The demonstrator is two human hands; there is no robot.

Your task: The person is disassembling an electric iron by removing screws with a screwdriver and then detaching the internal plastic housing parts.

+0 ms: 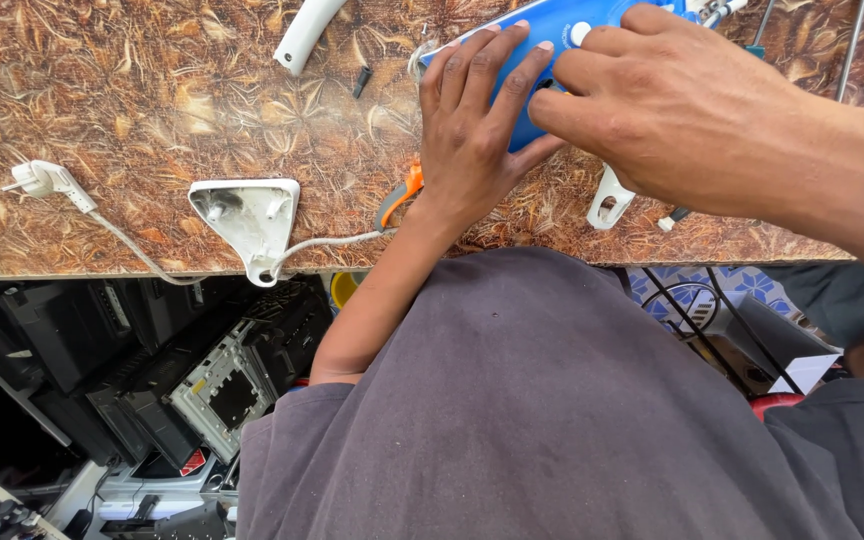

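**Two hands on a blue iron body**

We look down at a brown patterned table [152,90]. Our left hand [472,130] lies flat, fingers spread, on the blue iron body [552,30] at the table's far edge. Our right hand [672,100] pinches its near side with curled fingers. A white triangular cover [247,215] and white plug [42,180] lie to the left.
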